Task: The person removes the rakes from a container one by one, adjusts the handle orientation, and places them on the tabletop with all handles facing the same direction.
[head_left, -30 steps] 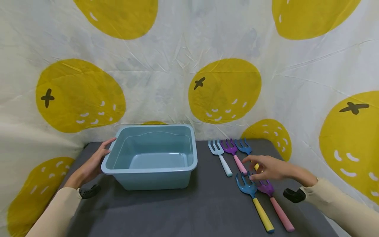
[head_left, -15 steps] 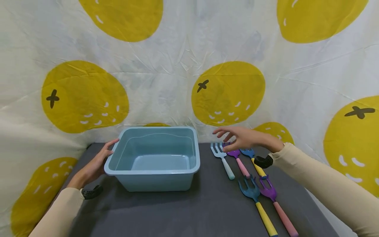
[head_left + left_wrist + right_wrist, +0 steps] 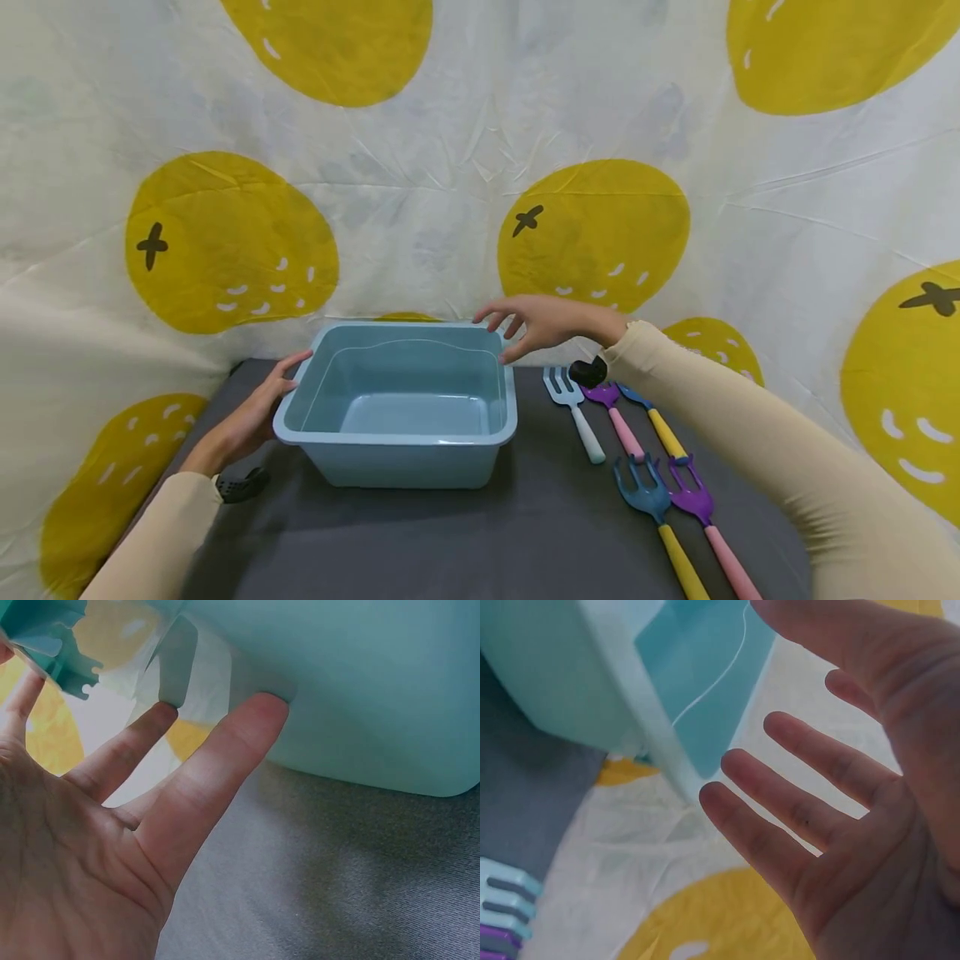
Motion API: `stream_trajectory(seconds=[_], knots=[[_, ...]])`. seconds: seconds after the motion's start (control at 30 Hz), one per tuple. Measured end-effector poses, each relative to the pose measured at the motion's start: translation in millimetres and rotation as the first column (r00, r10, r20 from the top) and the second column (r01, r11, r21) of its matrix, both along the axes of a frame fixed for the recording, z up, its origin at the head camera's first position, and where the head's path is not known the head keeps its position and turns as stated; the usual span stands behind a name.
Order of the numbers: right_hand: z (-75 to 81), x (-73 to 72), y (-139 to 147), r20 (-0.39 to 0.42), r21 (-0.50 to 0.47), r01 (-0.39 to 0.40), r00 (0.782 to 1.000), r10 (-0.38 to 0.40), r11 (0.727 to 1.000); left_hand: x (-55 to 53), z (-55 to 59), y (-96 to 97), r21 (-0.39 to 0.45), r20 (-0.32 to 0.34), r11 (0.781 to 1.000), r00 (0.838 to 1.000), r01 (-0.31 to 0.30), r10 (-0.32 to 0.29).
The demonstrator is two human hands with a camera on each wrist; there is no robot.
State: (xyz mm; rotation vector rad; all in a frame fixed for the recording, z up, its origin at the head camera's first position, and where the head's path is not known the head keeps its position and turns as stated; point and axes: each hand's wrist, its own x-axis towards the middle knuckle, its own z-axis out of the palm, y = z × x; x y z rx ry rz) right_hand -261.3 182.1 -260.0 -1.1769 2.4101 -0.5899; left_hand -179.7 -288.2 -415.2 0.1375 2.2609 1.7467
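A light blue plastic basin [image 3: 393, 438] stands on the grey-covered table. My left hand [image 3: 247, 421] is at its left side, fingers extended; in the left wrist view the thumb [image 3: 217, 761] lies straight against the outer wall. Over the basin's back right corner hovers my right hand [image 3: 551, 321], holding nothing, its fingers spread and slightly bent. The right wrist view has the fingertips [image 3: 718, 796] close to the rim [image 3: 649, 724]; whether they touch it I cannot tell. Nothing lies inside the visible part of the basin.
Right of the basin lie several toy garden forks: a light blue one [image 3: 583, 429], a purple one with pink handle [image 3: 624, 429] and a blue one with yellow handle [image 3: 666, 433]. Nearer are another blue-yellow [image 3: 678, 558] and purple-pink fork [image 3: 723, 550]. A fruit-print curtain [image 3: 420, 208] hangs behind.
My right hand has moved left and up from above the forks to the basin's back right corner. The left hand stays at the basin's left side. The view has shifted slightly.
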Motion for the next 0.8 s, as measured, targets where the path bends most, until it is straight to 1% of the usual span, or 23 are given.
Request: stream_trajectory(seconds=[0.1,0.2,0.27,0.37,0.47,0.57,0.63,0.7,0.77,0.8], knots=[[-0.3,-7.2,-21.5,0.021,0.027,-0.037,0.999,0.037,0.999,0.1,0.6,-1.5,0.005,0.002,1.000,1.000,-0.005,0.005],[-5.3,-14.4,-42.9,0.032,0.065,-0.077,0.997,0.075,0.995,0.4,1.6,-1.9,0.005,0.009,1.000,1.000,0.001,-0.001],[-11.2,-19.9,-56.8,0.029,0.093,-0.099,0.995,0.096,0.991,-0.3,1.6,-1.7,0.006,0.003,1.000,1.000,0.010,-0.010],[-20.1,-25.8,-77.3,0.034,0.144,-0.104,0.994,0.100,0.984,-2.1,2.0,-0.8,0.004,-0.011,1.000,1.000,0.022,-0.022],[-29.0,-30.0,-99.2,0.043,0.214,-0.124,0.992,0.117,0.969,-3.6,2.5,-0.8,-0.003,-0.017,1.000,1.000,0.021,-0.022],[-38.2,-30.9,-121.0,0.105,0.288,-0.160,0.985,0.135,0.944,-3.7,3.1,-1.3,-0.001,-0.009,1.000,1.000,0.015,-0.015],[-45.6,-29.8,-133.9,0.156,0.338,-0.180,0.979,0.133,0.924,-3.3,3.3,-1.4,0.005,-0.004,1.000,1.000,0.013,-0.013],[-54.7,-28.6,-144.4,0.224,0.371,-0.189,0.968,0.110,0.909,-2.9,3.0,-1.4,0.012,0.000,1.000,1.000,0.015,-0.015],[-65.4,-27.8,-152.6,0.263,0.403,-0.190,0.961,0.085,0.895,-2.4,2.5,-1.1,0.017,0.004,1.000,1.000,0.016,-0.016],[-71.5,-27.6,-155.8,0.270,0.419,-0.190,0.960,0.078,0.888,-2.1,2.2,-1.0,0.019,0.008,1.000,1.000,0.017,-0.017]])
